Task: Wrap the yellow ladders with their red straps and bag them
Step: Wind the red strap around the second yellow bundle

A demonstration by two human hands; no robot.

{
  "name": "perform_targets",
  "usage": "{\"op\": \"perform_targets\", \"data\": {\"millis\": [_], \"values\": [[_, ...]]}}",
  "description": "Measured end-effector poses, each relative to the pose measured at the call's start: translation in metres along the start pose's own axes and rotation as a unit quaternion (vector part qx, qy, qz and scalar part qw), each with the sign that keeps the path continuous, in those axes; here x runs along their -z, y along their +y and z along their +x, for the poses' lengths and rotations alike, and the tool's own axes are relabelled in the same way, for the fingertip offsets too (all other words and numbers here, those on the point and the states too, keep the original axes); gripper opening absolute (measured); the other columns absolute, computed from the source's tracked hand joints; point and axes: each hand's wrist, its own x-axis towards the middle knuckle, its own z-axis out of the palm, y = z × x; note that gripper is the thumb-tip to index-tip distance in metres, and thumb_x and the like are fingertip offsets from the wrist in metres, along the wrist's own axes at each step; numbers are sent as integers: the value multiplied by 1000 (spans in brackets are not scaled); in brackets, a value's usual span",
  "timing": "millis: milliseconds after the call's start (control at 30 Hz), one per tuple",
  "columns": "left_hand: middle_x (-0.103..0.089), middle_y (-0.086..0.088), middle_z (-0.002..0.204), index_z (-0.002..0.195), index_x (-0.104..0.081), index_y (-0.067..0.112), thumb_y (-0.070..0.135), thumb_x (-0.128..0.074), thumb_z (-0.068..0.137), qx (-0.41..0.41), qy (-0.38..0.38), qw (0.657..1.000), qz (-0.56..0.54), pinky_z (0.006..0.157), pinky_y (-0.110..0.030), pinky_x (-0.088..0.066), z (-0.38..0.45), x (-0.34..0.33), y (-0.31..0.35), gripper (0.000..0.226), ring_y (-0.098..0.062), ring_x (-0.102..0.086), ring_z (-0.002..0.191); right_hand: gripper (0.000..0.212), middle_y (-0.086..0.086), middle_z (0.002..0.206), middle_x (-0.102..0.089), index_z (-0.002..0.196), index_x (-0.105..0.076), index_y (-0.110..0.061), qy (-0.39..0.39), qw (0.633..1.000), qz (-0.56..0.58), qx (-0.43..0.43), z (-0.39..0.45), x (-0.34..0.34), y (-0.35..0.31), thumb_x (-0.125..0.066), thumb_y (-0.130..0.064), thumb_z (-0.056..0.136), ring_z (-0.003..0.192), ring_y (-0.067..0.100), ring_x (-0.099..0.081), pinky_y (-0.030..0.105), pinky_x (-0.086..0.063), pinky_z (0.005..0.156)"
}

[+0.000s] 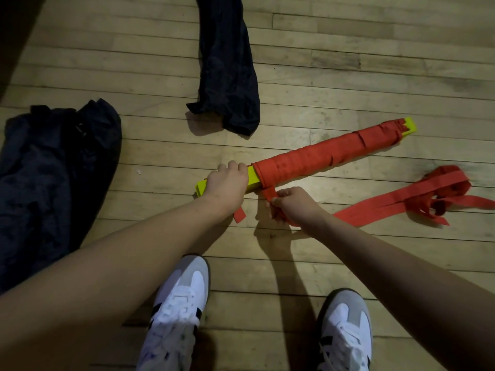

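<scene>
A bundle of yellow ladder rungs (490, 127) lies slanted on the wooden floor, most of its length wound in red strap (321, 156). My left hand (227, 180) grips the bare yellow near end of the bundle. Just to its right, my right hand (292, 203) pinches the red strap where it leaves the bundle. The loose rest of the strap (442, 194) trails off to the right in a tangled heap. A short red strap end (239, 215) pokes out below my left wrist.
A long narrow dark bag (227, 62) lies on the floor beyond the bundle. A larger, crumpled dark bag (53, 170) sits at the left. My two white and grey shoes (182, 303) (345, 328) stand at the bottom of the view.
</scene>
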Motion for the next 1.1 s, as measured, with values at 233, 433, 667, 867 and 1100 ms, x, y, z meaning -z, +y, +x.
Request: {"op": "perform_targets", "data": {"millis": [233,433,667,867,1100], "values": [[-48,-14,125,129,-39,6,15,-63,88,9,21,1000,14,86,-38,-45,14,13,6,48,-29,-48,113,29,10,60,-59,74,-54,-6,3,997,72,1,6,1,-6,-39,-2,99,46,19,-50,22,-42,46],[-45,-14,124,133,-41,2,15,-51,93,-32,61,995,72,91,-34,-43,5,3,16,43,-28,-46,112,25,7,64,-64,81,-56,-6,-30,991,128,-24,11,4,0,-40,-4,100,42,11,-57,17,-45,42],[-57,-24,111,105,-60,1,39,-70,77,-153,95,984,-9,87,-45,-47,-31,-28,9,49,-38,-58,100,20,9,66,-65,86,-61,-2,-31,991,119,-50,9,1,24,-44,0,96,48,15,-61,24,-49,50],[-56,-14,115,128,-34,14,36,-42,99,-104,-20,988,-112,76,-37,-38,-31,-16,18,37,-33,-54,104,20,14,74,-67,91,-63,0,-67,981,172,-67,0,10,31,-43,3,93,60,21,-65,31,-53,60],[-47,-14,124,130,-31,15,35,-58,93,-57,-47,987,-140,80,-40,-43,-21,-4,20,50,-32,-47,114,33,16,78,-67,99,-58,4,-111,966,186,-141,-1,16,28,-30,6,81,67,24,-67,31,-55,63]]}}
